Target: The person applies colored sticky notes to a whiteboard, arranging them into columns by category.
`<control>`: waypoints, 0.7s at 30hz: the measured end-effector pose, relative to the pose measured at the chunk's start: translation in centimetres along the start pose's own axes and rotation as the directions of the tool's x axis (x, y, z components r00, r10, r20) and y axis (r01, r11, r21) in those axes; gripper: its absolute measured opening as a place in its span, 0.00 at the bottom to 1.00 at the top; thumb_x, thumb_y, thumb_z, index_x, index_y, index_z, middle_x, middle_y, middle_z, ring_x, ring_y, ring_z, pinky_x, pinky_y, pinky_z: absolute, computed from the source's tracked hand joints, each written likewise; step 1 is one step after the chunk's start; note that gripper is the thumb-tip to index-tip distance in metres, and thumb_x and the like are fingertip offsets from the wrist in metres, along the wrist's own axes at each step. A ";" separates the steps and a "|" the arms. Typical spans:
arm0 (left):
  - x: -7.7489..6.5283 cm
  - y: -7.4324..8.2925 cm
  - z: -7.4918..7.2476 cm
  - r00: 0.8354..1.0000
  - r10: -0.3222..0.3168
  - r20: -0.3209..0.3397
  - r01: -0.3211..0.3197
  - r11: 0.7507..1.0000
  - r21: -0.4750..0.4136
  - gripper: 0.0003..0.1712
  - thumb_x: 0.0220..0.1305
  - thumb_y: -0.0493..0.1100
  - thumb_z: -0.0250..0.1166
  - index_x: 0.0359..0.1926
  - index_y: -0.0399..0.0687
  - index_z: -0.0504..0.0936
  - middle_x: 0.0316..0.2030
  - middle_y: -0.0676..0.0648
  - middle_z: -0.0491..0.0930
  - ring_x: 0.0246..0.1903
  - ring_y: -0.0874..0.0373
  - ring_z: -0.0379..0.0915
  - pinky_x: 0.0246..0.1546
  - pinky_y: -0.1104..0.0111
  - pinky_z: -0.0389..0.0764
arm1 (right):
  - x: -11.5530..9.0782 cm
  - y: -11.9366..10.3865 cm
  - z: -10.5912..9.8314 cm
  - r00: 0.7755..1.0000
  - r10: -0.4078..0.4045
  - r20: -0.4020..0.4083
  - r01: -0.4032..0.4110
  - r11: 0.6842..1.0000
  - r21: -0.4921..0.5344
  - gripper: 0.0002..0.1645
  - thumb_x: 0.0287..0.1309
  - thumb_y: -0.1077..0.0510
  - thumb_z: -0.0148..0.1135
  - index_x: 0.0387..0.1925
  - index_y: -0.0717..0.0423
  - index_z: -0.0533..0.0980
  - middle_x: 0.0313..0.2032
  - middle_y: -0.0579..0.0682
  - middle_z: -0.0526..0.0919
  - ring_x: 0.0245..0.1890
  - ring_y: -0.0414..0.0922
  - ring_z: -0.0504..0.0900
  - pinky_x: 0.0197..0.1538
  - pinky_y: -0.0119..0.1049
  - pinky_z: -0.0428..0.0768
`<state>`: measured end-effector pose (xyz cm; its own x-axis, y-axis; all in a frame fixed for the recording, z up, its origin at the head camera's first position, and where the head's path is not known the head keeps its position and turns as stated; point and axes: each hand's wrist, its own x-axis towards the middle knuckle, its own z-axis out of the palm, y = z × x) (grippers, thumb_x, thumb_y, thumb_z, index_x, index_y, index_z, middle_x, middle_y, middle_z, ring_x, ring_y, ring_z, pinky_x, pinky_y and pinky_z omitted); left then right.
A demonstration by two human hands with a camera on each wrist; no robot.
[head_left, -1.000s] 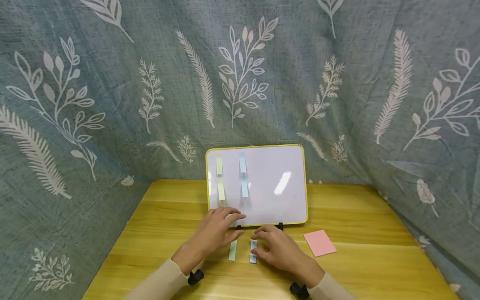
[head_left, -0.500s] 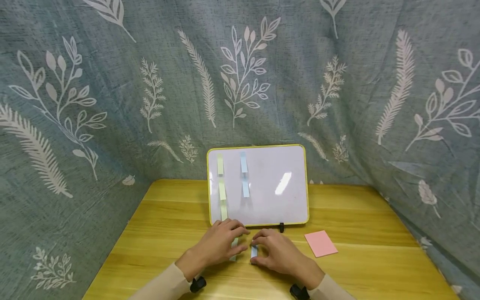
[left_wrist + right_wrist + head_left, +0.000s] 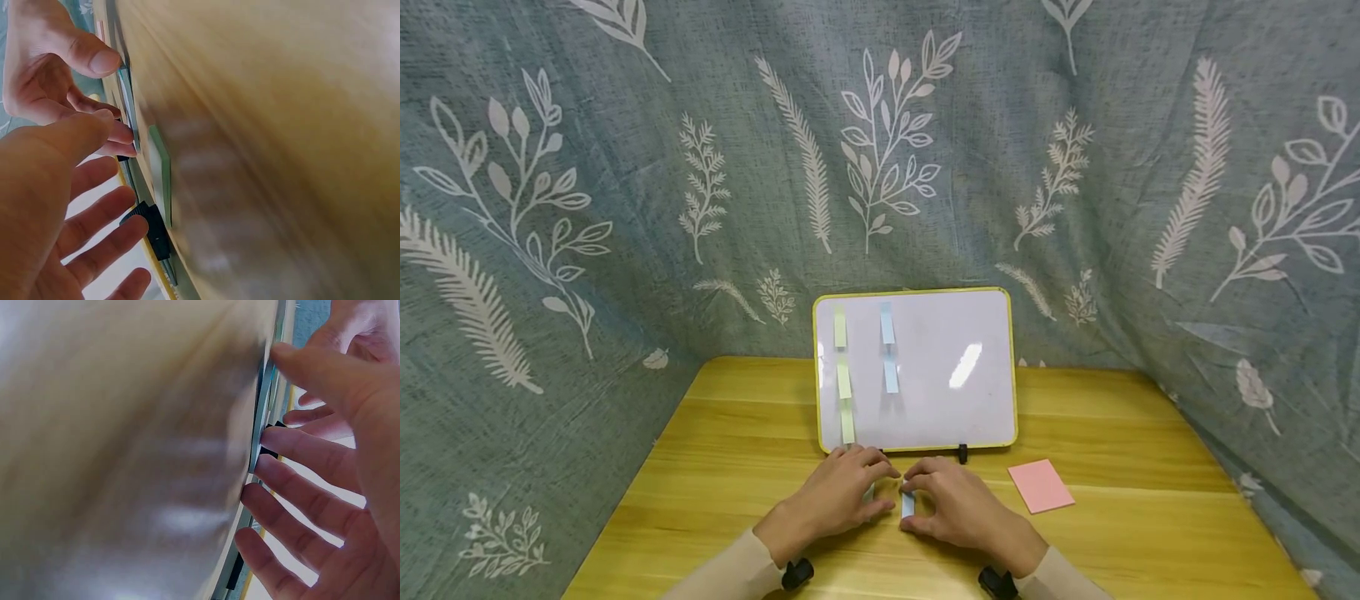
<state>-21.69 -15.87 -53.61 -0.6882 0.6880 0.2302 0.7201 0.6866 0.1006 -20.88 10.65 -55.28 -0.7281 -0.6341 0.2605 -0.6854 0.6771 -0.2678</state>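
My right hand (image 3: 962,504) is low over the table, its thumb at the near end of a narrow blue sticky-note pad (image 3: 908,505) and its fingertips at the far end, pinching it lengthwise. Beside it, my left hand (image 3: 838,493) hovers with fingers spread and loosely bent, holding nothing. A narrow green sticky-note pad (image 3: 161,178) lies under that hand, mostly covered in the head view. Three green strips (image 3: 847,422) run down the left of the whiteboard (image 3: 947,408); two blue strips (image 3: 891,375) hang in a column to their right.
The yellow-framed whiteboard leans back on small black feet (image 3: 963,454) behind the hands. A square pink sticky-note pad (image 3: 1041,486) lies on the wooden table (image 3: 1120,533) to the right. A patterned curtain (image 3: 940,250) surrounds the table's back and sides.
My left hand has drawn back from the whiteboard's lower edge toward the table, uncovering the third green strip. My right thumb and fingers have settled onto the blue pad's ends.
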 end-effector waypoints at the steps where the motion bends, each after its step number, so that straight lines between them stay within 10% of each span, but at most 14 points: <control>1: 0.0 0.0 0.0 1.000 0.000 0.001 0.000 1.000 0.000 0.21 0.81 0.60 0.76 0.67 0.60 0.92 0.63 0.55 0.90 0.62 0.54 0.85 0.62 0.54 0.87 | 0.0 0.0 0.0 1.000 -0.001 0.000 0.001 1.000 0.001 0.25 0.67 0.37 0.86 0.54 0.48 0.95 0.59 0.43 0.93 0.59 0.46 0.91 0.62 0.48 0.92; 9: 0.1 0.0 0.2 1.000 -0.010 0.016 0.010 1.000 0.004 0.20 0.81 0.61 0.76 0.66 0.62 0.92 0.61 0.57 0.90 0.59 0.57 0.85 0.60 0.56 0.86 | 0.2 0.1 0.0 1.000 -0.002 -0.008 0.002 1.000 0.026 0.05 0.75 0.52 0.78 0.45 0.46 0.96 0.57 0.46 0.96 0.59 0.48 0.93 0.60 0.49 0.94; 21: 0.7 2.1 0.7 0.992 -0.122 0.040 0.121 0.993 0.013 0.27 0.74 0.71 0.78 0.61 0.64 0.94 0.58 0.56 0.91 0.62 0.52 0.87 0.68 0.41 0.87 | 1.1 0.0 -0.2 0.997 0.046 -0.057 -0.037 0.988 0.151 0.03 0.71 0.63 0.78 0.39 0.55 0.94 0.52 0.51 0.96 0.52 0.49 0.96 0.55 0.42 0.95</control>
<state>-20.74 -13.74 -53.86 -0.7736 0.6084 0.1772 0.6302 0.7679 0.1147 -21.68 10.06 -54.86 -0.7573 -0.5798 0.3005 -0.6513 0.6360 -0.4139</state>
